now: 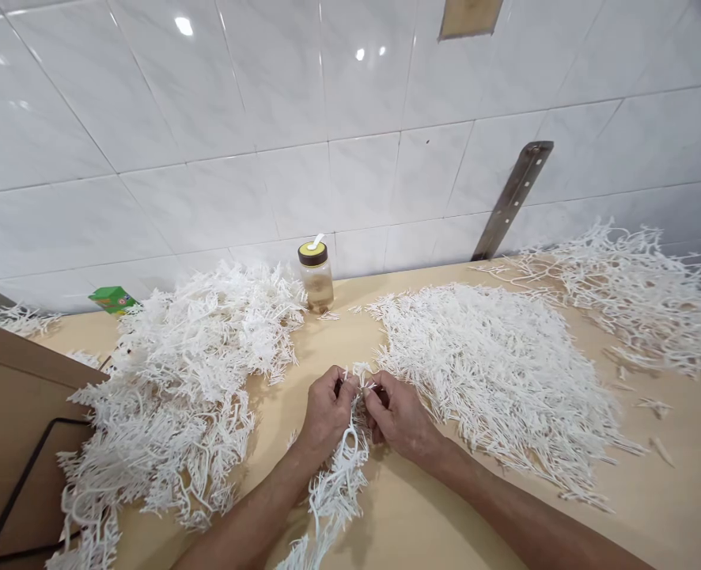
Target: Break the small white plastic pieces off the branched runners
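Observation:
A bunch of white branching strands (339,483), like thin plastic runners with short prongs, hangs down toward me from between my hands. My left hand (327,404) pinches the upper end of this bunch between thumb and fingers. Close beside it, my right hand (399,412) is closed, thumb against fingers, on short white prongs at the same end. The fingertips of both hands nearly meet, and they partly hide what is gripped. To the right lies a wide heap of short loose white sticks (493,380). On the left rises a tangled heap of white branching strands (190,372).
A clear jar (317,285) with a yellow-and-dark lid stands near the tiled wall (362,190). Thin bare white strands (641,293) are piled at the far right. A green box (111,299) sits behind the left heap. A brown carton (18,427) borders the table's left side.

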The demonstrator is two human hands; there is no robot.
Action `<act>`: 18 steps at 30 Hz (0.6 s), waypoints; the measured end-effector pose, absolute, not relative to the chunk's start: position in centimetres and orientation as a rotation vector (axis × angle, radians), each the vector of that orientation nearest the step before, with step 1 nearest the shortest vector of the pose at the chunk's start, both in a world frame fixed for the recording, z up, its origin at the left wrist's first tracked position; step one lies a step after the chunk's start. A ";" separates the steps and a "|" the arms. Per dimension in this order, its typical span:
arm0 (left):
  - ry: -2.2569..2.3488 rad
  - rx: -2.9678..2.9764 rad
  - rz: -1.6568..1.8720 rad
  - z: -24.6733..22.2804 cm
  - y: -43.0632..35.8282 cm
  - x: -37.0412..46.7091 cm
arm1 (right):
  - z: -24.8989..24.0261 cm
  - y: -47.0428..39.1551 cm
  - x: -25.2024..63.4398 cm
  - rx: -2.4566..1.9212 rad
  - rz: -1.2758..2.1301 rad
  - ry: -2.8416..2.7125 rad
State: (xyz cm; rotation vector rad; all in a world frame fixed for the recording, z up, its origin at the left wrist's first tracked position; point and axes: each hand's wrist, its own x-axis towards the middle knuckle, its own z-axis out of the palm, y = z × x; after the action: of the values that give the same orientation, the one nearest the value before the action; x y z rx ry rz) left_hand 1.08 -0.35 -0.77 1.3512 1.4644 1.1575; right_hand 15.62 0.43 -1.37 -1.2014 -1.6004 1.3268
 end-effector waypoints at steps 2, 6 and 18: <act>1.435 1.355 1.150 -0.7 -0.4 1.1 | -1.5 0.4 15.6 -1.228 1.267 -1.583; 1.386 1.341 1.153 -0.2 -0.7 1.2 | -1.4 0.2 15.4 -1.301 1.092 -1.594; 1.300 1.134 1.195 -0.1 0.0 -0.2 | -1.0 1.6 17.4 -1.107 1.450 -1.317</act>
State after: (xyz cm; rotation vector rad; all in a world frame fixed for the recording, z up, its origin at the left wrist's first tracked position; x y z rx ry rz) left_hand -0.24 -0.01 -0.15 1.1343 1.2995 1.1950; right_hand 17.36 1.58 -1.01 -1.1068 -1.3166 1.4499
